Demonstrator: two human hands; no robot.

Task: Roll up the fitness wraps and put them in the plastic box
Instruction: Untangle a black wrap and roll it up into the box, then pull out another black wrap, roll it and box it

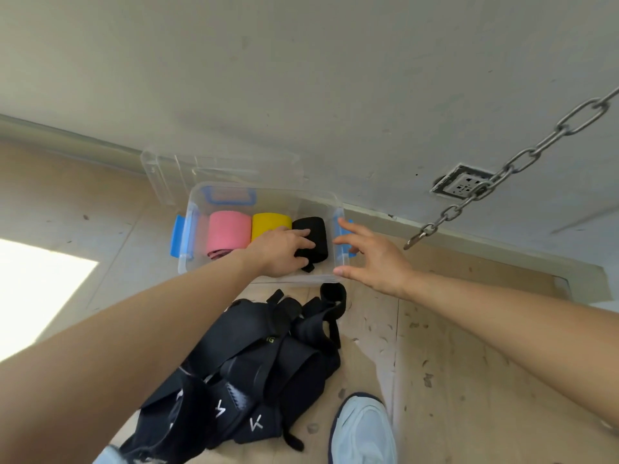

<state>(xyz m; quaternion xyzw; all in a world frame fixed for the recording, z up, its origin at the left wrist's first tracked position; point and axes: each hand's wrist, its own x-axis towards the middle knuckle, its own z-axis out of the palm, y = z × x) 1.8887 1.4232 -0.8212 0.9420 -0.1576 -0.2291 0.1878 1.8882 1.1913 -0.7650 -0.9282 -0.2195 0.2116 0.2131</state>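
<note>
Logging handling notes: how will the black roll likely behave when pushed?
The black roll is probably soft, being fabric. Its loose tab suggests it may unroll. It could roll, though the yellow roll and box wall flank it.

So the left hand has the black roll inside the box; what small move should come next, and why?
Probably release the black roll and lift the left hand out. It lies in the clear plastic box beside the yellow roll and pink roll, the right hand is open at the box's right end, and unrolled black wraps lie on the floor.
</note>
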